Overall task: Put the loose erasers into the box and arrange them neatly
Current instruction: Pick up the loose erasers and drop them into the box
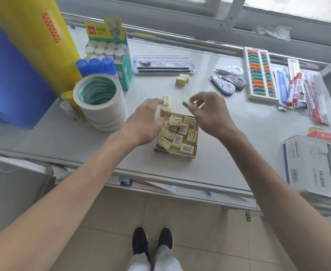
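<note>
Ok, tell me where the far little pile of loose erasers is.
In the head view the eraser pile sits mid-table beyond the box, just in front of the ruler set and left of the correction tapes.

glue stick display box (126,71): header card reads "deli", white on red, chinese characters beside it. erasers (182,130) in box (188,156): barcode labels, digits too small to read. white carton (315,163), right edge: barcode and print, not legible.

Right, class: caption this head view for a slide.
The right hand pinches an eraser near the box; the left hand reaches toward loose erasers beyond it.
</note>
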`<state>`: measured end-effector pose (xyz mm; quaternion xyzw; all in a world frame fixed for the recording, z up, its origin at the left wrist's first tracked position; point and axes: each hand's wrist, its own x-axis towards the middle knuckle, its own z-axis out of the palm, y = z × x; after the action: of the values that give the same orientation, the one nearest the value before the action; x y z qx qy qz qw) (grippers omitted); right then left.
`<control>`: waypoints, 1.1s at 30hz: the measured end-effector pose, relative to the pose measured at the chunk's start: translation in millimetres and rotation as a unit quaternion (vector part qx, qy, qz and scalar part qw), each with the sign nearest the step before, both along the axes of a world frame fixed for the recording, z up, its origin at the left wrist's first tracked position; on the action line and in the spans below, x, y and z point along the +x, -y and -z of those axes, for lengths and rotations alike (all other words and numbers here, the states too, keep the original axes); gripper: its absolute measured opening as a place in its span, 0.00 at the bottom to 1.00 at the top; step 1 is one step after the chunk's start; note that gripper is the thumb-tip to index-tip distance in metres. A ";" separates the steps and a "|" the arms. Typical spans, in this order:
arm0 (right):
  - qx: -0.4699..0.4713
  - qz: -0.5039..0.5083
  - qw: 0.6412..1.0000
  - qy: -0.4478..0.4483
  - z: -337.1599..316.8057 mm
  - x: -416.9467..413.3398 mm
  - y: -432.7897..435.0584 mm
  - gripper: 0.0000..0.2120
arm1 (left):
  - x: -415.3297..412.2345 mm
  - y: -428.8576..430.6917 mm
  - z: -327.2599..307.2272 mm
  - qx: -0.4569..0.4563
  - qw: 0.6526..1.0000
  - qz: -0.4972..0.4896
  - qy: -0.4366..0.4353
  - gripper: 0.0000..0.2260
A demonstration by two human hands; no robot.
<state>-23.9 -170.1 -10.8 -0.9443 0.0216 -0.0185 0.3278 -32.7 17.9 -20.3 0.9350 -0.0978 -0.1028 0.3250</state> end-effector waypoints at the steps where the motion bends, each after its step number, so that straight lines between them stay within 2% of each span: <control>1: -0.001 -0.001 1.000 -0.003 -0.1 -8.1 1.5 0.13 | -4.1 -1.0 1.2 0.001 1.000 0.004 0.001 0.25; 13: -0.013 -0.049 0.997 -0.051 4.1 -30.4 8.7 0.14 | -11.4 -7.0 2.7 0.001 1.000 -0.012 -0.001 0.25; 19: -0.006 -0.015 1.000 -0.005 -7.8 12.8 5.5 0.14 | 15.6 -5.0 -3.5 0.000 1.000 -0.029 0.008 0.24; 29: -0.022 0.021 0.999 -0.016 13.5 97.9 -15.2 0.16 | 57.8 9.4 -10.1 0.027 0.999 -0.022 0.001 0.25; 33: -0.034 0.033 0.999 -0.020 21.3 109.6 -23.5 0.10 | 59.1 10.6 -10.8 0.026 0.999 -0.023 0.008 0.26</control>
<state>85.7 -146.6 -32.1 -0.9540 0.0586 -0.0110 0.2939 26.4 7.3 -9.5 0.9459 -0.0759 -0.0906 0.3023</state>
